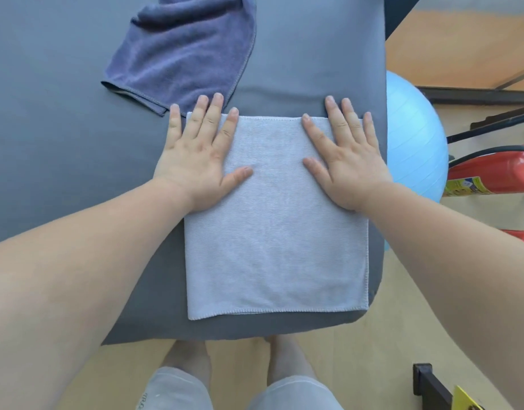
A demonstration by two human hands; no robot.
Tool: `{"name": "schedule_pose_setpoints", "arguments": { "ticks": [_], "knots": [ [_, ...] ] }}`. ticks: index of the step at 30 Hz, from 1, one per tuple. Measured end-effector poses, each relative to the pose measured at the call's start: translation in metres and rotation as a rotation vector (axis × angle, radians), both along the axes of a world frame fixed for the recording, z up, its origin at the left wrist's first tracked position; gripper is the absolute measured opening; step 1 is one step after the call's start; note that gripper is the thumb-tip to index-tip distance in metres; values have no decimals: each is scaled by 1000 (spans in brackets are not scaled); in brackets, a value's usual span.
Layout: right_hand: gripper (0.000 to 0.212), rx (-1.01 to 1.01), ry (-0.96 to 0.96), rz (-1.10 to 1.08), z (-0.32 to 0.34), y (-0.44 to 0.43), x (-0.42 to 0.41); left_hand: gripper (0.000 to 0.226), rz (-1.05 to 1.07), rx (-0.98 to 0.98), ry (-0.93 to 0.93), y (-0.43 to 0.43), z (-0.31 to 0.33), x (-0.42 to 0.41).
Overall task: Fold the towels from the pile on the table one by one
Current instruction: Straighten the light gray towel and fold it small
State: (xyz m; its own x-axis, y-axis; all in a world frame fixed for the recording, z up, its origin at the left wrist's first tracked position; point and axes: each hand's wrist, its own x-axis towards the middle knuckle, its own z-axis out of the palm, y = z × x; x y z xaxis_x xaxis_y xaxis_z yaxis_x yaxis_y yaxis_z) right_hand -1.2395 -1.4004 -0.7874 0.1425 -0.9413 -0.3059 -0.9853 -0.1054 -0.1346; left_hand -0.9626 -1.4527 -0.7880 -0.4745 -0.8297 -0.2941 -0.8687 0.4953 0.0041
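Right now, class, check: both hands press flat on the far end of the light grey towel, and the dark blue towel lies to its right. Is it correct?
One error: the dark blue towel lies off the far left corner of the light grey towel, not to its right, as the head view shows. The left hand and right hand do press flat on its far end.

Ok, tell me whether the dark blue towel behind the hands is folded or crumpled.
Crumpled, not folded. The dark blue towel lies bunched with wrinkles and uneven edges, unlike the light grey towel, a flat rectangle.
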Motion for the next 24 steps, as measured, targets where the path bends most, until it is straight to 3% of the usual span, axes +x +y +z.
{"name": "schedule_pose_setpoints", "arguments": {
  "ticks": [6,10,18,24],
  "knots": [
    [47,-257,-138,-92,1,-16,-4,52,-3,-186,159,-18,11,-4],
    [48,-166,-67,-11,16,-36,-6,31,89,-129,165,-38,24,-16],
    [38,33,45,-55,34,-63,-5,44,103,-105,-141,-58,33,-22],
    [25,104,132,-53,34,-67,-1,37,95,-62,-75,-55,29,-21]
  ]
}}
